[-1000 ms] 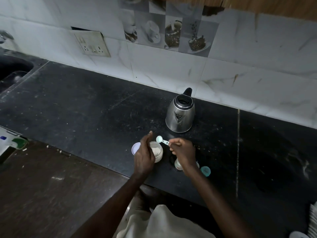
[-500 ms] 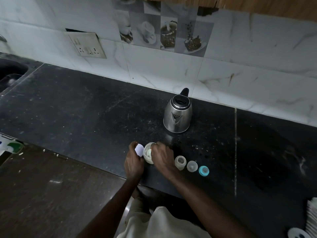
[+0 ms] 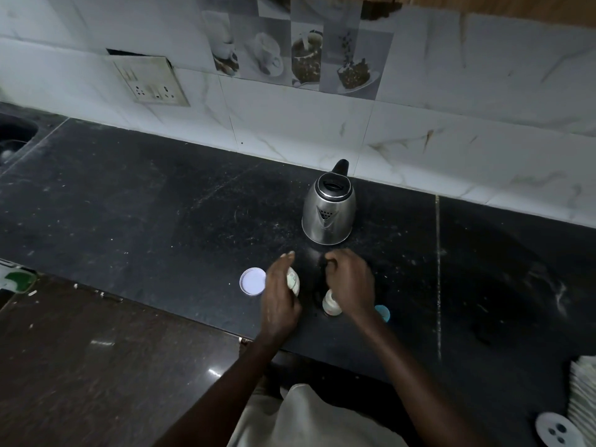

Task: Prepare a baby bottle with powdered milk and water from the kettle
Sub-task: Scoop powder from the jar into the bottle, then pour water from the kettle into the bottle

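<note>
A steel kettle point(image 3: 329, 211) with a black handle stands on the dark counter point(image 3: 161, 221) near the wall. My left hand point(image 3: 279, 301) grips the small powder jar point(image 3: 293, 281), which is tilted to the right. The jar's white lid point(image 3: 253, 281) lies flat just left of it. My right hand point(image 3: 350, 280) hovers with pinched fingers over the open baby bottle point(image 3: 331, 304). The scoop it carried is hidden under the fingers. A blue bottle cap point(image 3: 383, 312) peeks out right of my wrist.
The counter's front edge runs just below my hands. A sink point(image 3: 13, 133) is at the far left. A socket plate point(image 3: 151, 82) sits on the tiled wall. A stack of white plates point(image 3: 582, 391) and a white round piece point(image 3: 556, 430) sit at the bottom right.
My right hand came out of the powder jar and moved right, over the baby bottle. My left hand stayed on the jar. The white lid now lies uncovered on the counter.
</note>
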`<state>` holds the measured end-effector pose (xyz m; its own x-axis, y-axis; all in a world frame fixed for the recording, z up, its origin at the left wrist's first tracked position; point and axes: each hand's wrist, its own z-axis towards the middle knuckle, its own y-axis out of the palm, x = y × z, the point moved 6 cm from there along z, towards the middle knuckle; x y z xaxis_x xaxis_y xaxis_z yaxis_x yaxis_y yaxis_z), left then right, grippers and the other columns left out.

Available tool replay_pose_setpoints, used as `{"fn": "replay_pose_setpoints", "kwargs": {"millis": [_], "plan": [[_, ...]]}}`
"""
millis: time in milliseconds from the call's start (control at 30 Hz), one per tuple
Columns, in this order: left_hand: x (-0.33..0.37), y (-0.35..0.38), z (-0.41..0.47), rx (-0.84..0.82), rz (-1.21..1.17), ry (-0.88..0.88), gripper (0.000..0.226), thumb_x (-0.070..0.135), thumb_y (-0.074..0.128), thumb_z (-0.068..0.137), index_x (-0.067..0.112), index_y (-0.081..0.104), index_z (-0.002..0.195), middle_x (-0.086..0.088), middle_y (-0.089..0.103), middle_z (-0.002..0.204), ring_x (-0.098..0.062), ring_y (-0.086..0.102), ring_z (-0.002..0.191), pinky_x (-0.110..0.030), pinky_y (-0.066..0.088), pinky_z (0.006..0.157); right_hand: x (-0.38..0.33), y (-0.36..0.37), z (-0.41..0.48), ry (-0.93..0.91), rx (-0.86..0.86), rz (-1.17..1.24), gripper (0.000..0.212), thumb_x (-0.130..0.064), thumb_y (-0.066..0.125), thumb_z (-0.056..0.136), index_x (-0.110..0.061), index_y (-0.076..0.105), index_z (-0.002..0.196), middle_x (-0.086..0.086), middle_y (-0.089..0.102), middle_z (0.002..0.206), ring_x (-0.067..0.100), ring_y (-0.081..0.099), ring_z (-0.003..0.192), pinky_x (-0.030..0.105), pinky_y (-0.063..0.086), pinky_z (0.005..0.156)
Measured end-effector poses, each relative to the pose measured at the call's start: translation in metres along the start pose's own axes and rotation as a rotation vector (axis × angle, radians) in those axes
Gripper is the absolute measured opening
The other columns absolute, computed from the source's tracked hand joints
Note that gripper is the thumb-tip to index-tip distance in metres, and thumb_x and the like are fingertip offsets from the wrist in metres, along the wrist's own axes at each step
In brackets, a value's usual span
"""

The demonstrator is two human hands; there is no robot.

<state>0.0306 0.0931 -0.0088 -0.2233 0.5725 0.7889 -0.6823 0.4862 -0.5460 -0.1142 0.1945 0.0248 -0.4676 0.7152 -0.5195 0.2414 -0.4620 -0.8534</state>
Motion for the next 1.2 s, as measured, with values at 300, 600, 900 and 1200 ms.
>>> {"fn": "replay_pose_setpoints", "kwargs": {"millis": [300,600,900,1200], "plan": [[0.031,0.07,-0.024,-0.419,-0.006,0.104,0.091,-0.004,0.055,0.072,0.016,0.033,0.158,0.003,0.04,0.162,-0.002,0.039,0.144,-0.012,0.029,0.118,0.104,-0.021,-0.005,0.222,-0.205,0.016,0.032,-0.004,0.062,0.093,-0.015,0.079,0.118,0.006,0.076,0.121,0.026,0.071,0.114,0.043,0.056,0.099],[0.017,0.082,-0.03,-0.546,0.114,0.019,0.088,0.007,0.057,0.079,0.013,0.025,0.161,-0.008,0.035,0.162,-0.021,0.035,0.152,-0.037,0.039,0.122,0.134,-0.013,-0.039,0.329,-0.287,-0.065,0.043,0.0,0.065,0.085,-0.017,0.075,0.123,0.008,0.071,0.129,0.028,0.067,0.119,0.04,0.056,0.098],[0.028,0.075,-0.013,-0.42,0.026,-0.001,0.083,0.01,0.06,0.08,0.015,0.032,0.158,-0.004,0.041,0.16,-0.017,0.04,0.148,-0.035,0.037,0.121,0.059,-0.021,0.056,0.217,-0.183,0.281,0.031,-0.01,0.072,0.091,-0.007,0.075,0.122,0.009,0.077,0.118,0.023,0.073,0.108,0.032,0.054,0.1],[0.051,0.046,0.122,-0.055,-0.102,-0.23,0.059,0.035,0.056,0.105,0.007,0.036,0.153,-0.016,0.041,0.156,-0.029,0.043,0.142,-0.042,0.04,0.117,0.005,-0.045,0.176,0.33,0.022,0.321,0.05,-0.045,0.053,0.105,0.002,0.064,0.091,0.016,0.067,0.096,0.031,0.064,0.097,0.04,0.048,0.086]]}}
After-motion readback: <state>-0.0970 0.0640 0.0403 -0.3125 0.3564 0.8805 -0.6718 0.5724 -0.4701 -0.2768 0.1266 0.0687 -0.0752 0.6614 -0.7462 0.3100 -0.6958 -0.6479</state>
